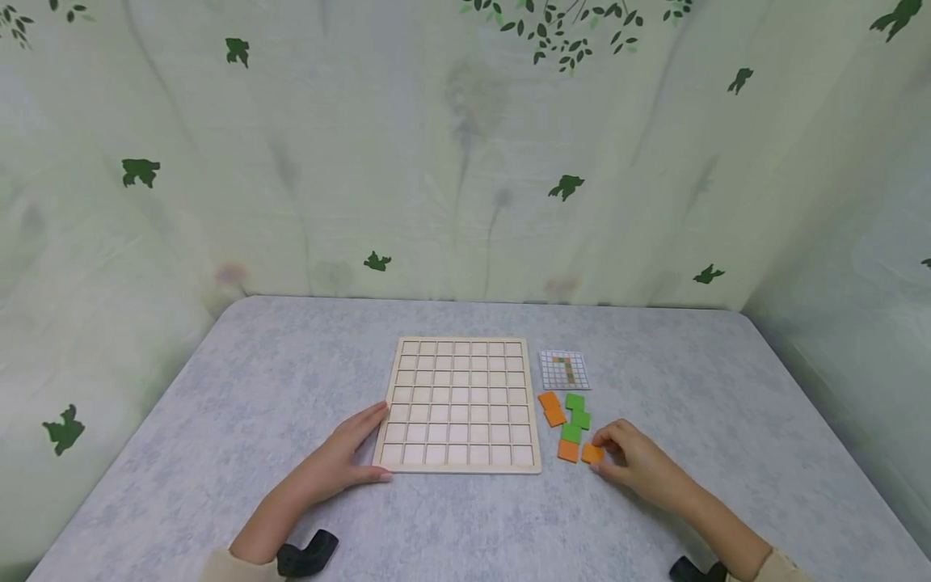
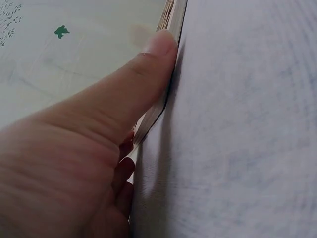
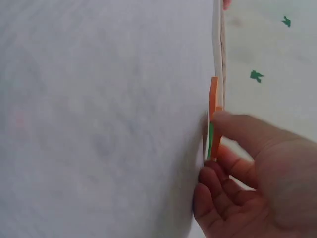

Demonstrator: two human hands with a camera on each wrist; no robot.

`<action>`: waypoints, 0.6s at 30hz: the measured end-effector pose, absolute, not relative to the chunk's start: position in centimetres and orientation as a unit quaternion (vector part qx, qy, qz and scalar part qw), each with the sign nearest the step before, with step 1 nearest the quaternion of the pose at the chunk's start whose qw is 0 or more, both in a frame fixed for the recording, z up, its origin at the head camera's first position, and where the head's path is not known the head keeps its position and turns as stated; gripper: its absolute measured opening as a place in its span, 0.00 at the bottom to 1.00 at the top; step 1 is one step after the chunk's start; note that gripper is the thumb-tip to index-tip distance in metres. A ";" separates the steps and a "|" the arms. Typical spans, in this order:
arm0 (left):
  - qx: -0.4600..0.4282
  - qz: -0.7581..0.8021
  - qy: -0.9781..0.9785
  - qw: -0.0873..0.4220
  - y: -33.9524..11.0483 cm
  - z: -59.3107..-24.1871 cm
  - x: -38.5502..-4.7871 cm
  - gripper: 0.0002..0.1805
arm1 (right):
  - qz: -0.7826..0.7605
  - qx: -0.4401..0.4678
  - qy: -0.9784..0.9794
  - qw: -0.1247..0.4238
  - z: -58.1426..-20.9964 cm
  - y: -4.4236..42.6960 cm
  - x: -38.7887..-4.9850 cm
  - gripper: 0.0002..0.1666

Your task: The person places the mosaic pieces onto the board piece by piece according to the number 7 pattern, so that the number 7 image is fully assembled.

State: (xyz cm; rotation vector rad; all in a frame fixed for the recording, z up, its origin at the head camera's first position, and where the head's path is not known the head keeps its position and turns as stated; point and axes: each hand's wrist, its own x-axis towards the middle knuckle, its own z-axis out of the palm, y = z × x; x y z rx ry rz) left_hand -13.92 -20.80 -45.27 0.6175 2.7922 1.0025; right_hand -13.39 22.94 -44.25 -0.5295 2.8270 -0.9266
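Note:
A pale wooden grid board (image 1: pixel 460 469) lies flat on the table. My left hand (image 1: pixel 340 457) holds its near left corner, thumb along the front edge and fingers at the left side. In the left wrist view the thumb (image 2: pixel 143 74) presses on the board's edge. Right of the board, my right hand (image 1: pixel 640 465) pinches an orange square tile (image 1: pixel 592 453) between thumb and fingers. In the right wrist view that orange tile (image 3: pixel 217 136) stands at the fingertips. Beside it lie another orange tile (image 1: pixel 568 451), green tiles (image 1: pixel 571 433) and two more orange tiles (image 1: pixel 551 408).
A small pattern card (image 1: pixel 564 370) with a printed grid and coloured squares lies behind the tiles, right of the board. The grey-blue table (image 1: pixel 254 380) reaches back to a pale curtain (image 1: pixel 422 162) with green leaf and bird prints. Black straps (image 1: pixel 309 554) sit at both wrists.

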 end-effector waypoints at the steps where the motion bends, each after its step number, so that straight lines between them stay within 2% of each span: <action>1: 0.204 0.330 0.920 0.056 -20.8 -45.3 -13.9 0.55 | -0.306 -0.169 0.935 0.066 -44.0 22.8 -13.5 0.13; 7: 0.202 0.329 0.921 0.061 -21.0 -45.3 -13.9 0.49 | -0.312 -0.169 0.932 0.068 -41.6 21.6 -14.5 0.13; 18: 0.209 0.332 0.918 0.054 -21.1 -45.4 -13.9 0.48 | -0.357 -0.267 0.893 -0.061 -38.4 16.9 -18.9 0.17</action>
